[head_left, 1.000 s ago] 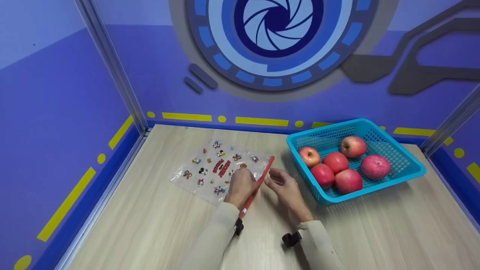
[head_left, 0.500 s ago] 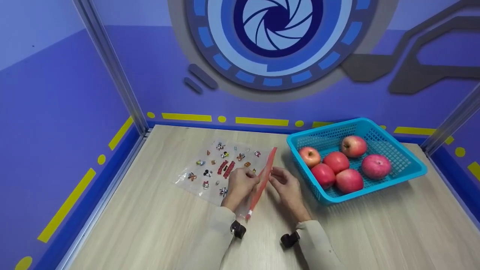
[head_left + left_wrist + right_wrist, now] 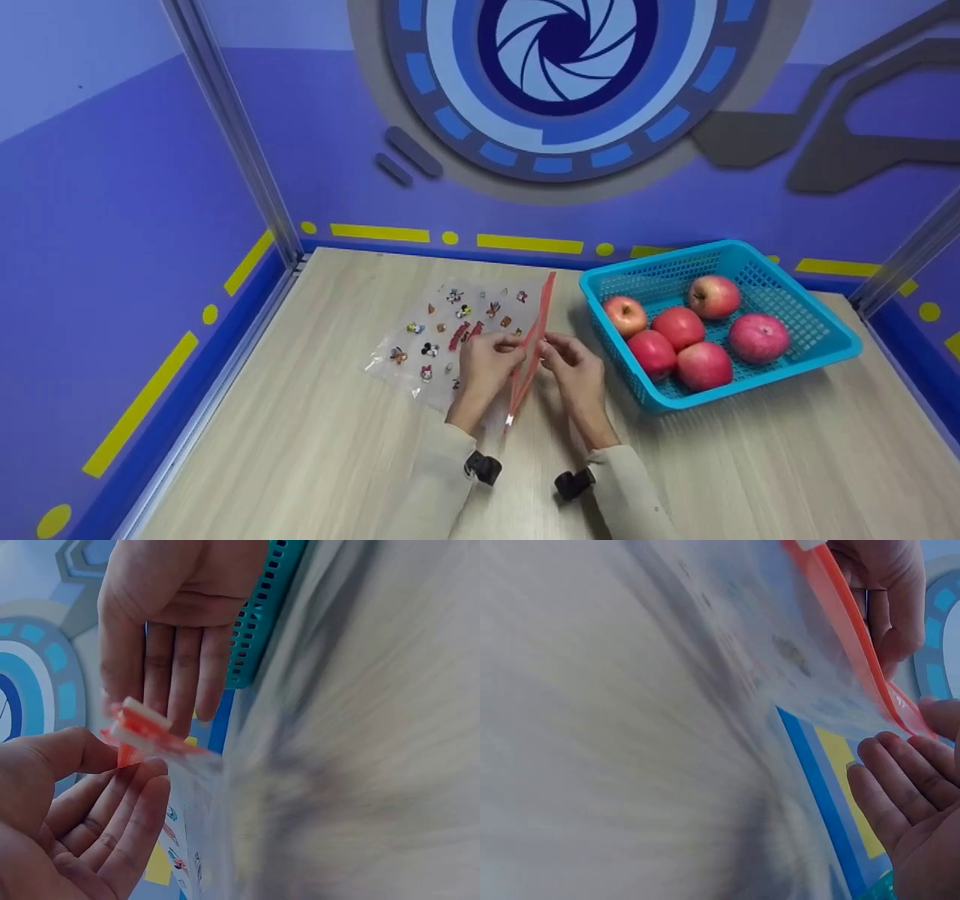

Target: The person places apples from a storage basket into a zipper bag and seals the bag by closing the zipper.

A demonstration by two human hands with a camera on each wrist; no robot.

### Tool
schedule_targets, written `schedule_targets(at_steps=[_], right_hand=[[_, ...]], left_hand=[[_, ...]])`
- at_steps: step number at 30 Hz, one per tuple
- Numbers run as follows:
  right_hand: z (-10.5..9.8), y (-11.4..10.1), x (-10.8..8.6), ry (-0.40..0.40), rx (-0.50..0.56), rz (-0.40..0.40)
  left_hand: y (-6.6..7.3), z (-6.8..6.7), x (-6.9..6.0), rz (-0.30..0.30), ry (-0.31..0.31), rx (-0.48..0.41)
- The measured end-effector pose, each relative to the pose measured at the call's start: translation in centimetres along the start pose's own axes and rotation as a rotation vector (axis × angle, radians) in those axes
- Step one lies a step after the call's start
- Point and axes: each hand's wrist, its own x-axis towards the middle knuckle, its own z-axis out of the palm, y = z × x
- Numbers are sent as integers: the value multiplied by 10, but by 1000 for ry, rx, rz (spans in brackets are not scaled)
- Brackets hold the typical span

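Head: zip bag point(image 3: 433, 386) on surface point(image 3: 300, 450), near blue basket point(image 3: 750, 380); left hand point(image 3: 486, 369) and right hand point(image 3: 576, 371) pinching red rim point(image 3: 547, 300), guessing to part it. Left wrist: left pinch clear, slider point(image 3: 146, 712) blurry. Right wrist: right hand, same deal.

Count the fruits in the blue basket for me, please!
6: one back fruit, one right fruit, and four fruits grouped toward the left of the basket. None seems hidden.
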Motion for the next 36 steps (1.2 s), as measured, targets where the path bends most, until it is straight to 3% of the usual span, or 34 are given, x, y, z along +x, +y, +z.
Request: schedule_targets(at_steps=[8,15,31,36], right_hand=[[-2,-1,-2,-25,-2,-54],[-2,-3,-3,-6,-18,-58],[-12,0,2,56,-45,-120],[-13,1,-3,92,-45,-108]], left_hand=[[-4,10,-8,-19,27,-83],[-6,18,-8,31,75,-172],[-5,17,-4,41,115,-282],[-6,12,-7,79,163,-243]])
